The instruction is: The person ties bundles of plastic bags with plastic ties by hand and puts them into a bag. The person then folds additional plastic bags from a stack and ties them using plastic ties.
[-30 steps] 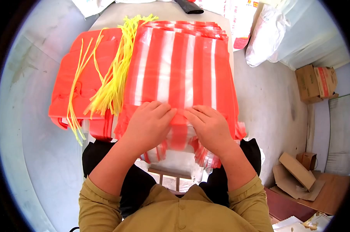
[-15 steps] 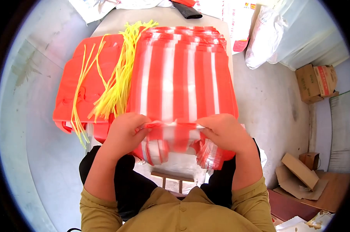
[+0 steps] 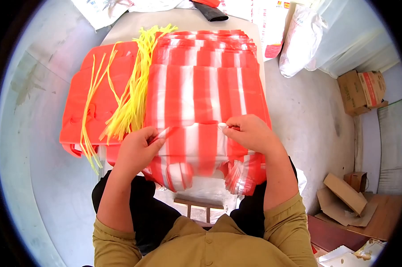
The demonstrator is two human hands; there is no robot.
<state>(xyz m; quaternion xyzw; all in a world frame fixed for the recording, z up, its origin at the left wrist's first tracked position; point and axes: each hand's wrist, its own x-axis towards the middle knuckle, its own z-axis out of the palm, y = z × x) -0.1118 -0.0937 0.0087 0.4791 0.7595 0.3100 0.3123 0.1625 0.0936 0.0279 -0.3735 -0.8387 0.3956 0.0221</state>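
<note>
A stack of red-and-white striped plastic bags [image 3: 201, 91] lies in front of me, its handle ends hanging over the near edge of the table. My left hand [image 3: 140, 147] pinches the near edge of the top bag at the left. At the right, my right hand [image 3: 249, 132] pinches the same edge between thumb and fingers. Between the hands the bag edge is stretched and slightly raised. Left of the stack lies a bunch of yellow plastic strips [image 3: 136, 89], partly on a pile of plain red bags [image 3: 78, 104].
A black rolled item [image 3: 211, 12] and white printed sacks lie at the far side of the table [image 3: 141, 20]. A white wrapped bundle [image 3: 301, 42] stands at the right. Cardboard boxes [image 3: 362, 91] sit by the right wall, and an opened carton [image 3: 345, 202] lies lower right.
Both hands have moved away from my body, the right one farther, drawing the top bag's near edge forward over the stack. A fold now shows across the upper part of the stack.
</note>
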